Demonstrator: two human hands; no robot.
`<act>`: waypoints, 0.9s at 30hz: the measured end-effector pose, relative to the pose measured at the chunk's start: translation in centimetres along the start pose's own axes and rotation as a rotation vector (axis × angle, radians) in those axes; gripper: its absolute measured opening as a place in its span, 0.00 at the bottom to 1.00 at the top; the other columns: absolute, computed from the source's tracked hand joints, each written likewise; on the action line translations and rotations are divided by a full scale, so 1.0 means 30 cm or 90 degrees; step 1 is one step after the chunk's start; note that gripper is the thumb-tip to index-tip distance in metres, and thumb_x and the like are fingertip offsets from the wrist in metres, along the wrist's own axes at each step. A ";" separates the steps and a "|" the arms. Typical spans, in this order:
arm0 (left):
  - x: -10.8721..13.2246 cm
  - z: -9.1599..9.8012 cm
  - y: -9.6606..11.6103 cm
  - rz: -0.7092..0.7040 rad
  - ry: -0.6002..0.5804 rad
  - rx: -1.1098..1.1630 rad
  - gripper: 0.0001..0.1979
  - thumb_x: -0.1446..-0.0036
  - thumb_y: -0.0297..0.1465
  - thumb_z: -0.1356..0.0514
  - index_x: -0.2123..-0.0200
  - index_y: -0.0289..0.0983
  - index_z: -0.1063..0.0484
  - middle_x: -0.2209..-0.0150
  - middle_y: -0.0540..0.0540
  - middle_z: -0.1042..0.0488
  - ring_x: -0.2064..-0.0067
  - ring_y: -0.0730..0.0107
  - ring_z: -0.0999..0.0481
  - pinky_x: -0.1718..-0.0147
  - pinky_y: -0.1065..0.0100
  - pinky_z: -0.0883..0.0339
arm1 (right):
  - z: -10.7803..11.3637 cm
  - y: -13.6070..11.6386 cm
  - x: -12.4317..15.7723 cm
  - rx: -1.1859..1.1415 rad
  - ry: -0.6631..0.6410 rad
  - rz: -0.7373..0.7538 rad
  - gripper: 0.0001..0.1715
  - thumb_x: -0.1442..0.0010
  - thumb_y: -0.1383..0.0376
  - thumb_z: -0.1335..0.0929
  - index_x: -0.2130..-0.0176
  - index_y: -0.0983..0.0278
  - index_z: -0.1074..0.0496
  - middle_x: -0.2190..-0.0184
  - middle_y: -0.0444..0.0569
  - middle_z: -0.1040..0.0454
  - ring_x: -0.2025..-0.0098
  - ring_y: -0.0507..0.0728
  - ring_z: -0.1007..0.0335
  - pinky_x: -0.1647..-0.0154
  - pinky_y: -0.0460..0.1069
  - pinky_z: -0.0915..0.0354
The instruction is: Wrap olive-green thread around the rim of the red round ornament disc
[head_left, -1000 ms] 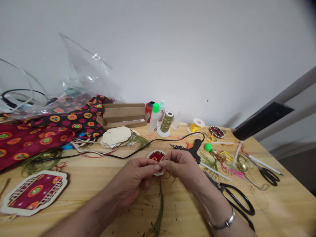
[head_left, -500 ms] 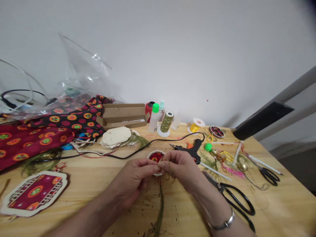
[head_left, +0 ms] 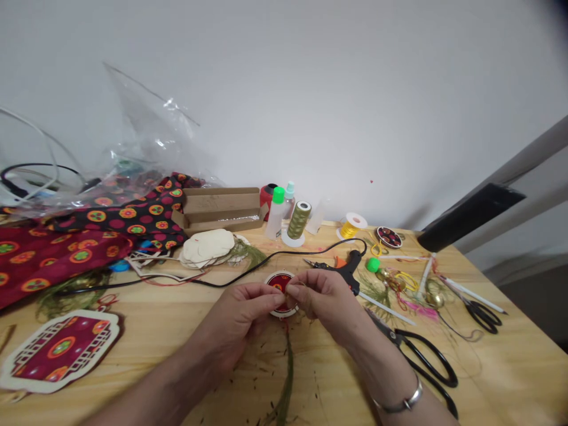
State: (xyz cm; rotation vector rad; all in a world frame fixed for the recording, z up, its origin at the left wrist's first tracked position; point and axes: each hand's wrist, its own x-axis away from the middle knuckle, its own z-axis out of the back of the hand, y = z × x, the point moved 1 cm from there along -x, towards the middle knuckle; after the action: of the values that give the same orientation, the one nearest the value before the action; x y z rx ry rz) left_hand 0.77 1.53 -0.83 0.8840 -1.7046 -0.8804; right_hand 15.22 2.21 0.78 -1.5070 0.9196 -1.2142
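Note:
Over the wooden table my left hand (head_left: 248, 307) and my right hand (head_left: 322, 299) meet, fingertips close together. My right thumb and forefinger pinch a thin olive-green thread (head_left: 306, 297), part of it hidden by the fingers. The left thumb and forefinger are pressed together too; what lies between them is too small to make out. Right behind the fingertips lies a round pendant (head_left: 278, 281) with a pale rim and dark red patterned fabric, partly covered by my hands. From its lower edge a green tassel (head_left: 287, 373) trails toward me.
Right of my hands lie a black glue gun (head_left: 352, 269), large black-handled scissors (head_left: 428, 355) and smaller scissors (head_left: 483, 316). Behind stand a green thread spool (head_left: 299, 219), a green-capped bottle (head_left: 277, 210) and a cardboard box (head_left: 222, 207). A larger fabric pendant (head_left: 62, 349) lies left, near patterned fabric (head_left: 89, 254).
The thread loop that stood out at my right fingertips is smaller and less visible now. Both hands stay nearly in place, with the fingertips slightly shifted.

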 end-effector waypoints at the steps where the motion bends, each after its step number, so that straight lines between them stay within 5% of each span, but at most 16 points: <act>1: 0.000 -0.001 0.002 -0.001 0.002 0.001 0.05 0.58 0.30 0.36 0.78 0.34 0.24 0.81 0.50 0.26 0.82 0.80 0.43 0.84 0.74 0.60 | 0.001 -0.001 0.000 0.013 -0.008 0.008 0.07 0.52 0.65 0.32 0.76 0.68 0.31 0.84 0.39 0.37 0.82 0.45 0.48 0.81 0.42 0.50; 6: -0.007 0.005 0.006 -0.005 0.015 0.032 0.03 0.59 0.28 0.36 0.79 0.35 0.24 0.82 0.52 0.26 0.83 0.80 0.39 0.84 0.75 0.53 | 0.016 0.006 -0.001 0.136 -0.039 0.090 0.07 0.49 0.66 0.34 0.74 0.67 0.27 0.78 0.44 0.30 0.74 0.50 0.38 0.72 0.44 0.42; 13: -0.010 0.009 0.002 -0.036 -0.034 0.112 0.04 0.56 0.29 0.36 0.77 0.34 0.24 0.76 0.47 0.22 0.71 0.69 0.27 0.68 0.71 0.36 | 0.009 0.005 0.012 0.236 0.063 0.121 0.08 0.50 0.64 0.33 0.76 0.67 0.28 0.78 0.45 0.30 0.75 0.50 0.39 0.74 0.44 0.42; 22: -0.015 0.013 0.002 -0.045 0.019 0.153 0.03 0.56 0.29 0.36 0.75 0.35 0.25 0.77 0.50 0.24 0.74 0.75 0.29 0.74 0.77 0.38 | -0.050 0.033 0.051 0.374 0.000 0.195 0.12 0.46 0.68 0.37 0.77 0.65 0.27 0.84 0.41 0.39 0.79 0.49 0.49 0.79 0.44 0.52; 27: -0.020 0.018 0.002 -0.017 -0.006 0.224 0.05 0.55 0.27 0.36 0.79 0.34 0.29 0.86 0.57 0.36 0.86 0.86 0.47 0.88 0.80 0.55 | -0.061 0.054 0.056 0.458 -0.030 0.223 0.14 0.47 0.69 0.37 0.81 0.66 0.30 0.85 0.41 0.40 0.80 0.48 0.51 0.80 0.45 0.54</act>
State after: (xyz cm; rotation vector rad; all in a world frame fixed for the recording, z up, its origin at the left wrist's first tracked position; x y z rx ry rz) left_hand 0.40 2.15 -1.18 1.1374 -1.8926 -0.6094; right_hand 13.82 -0.18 -0.29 -0.7601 0.5838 -1.0800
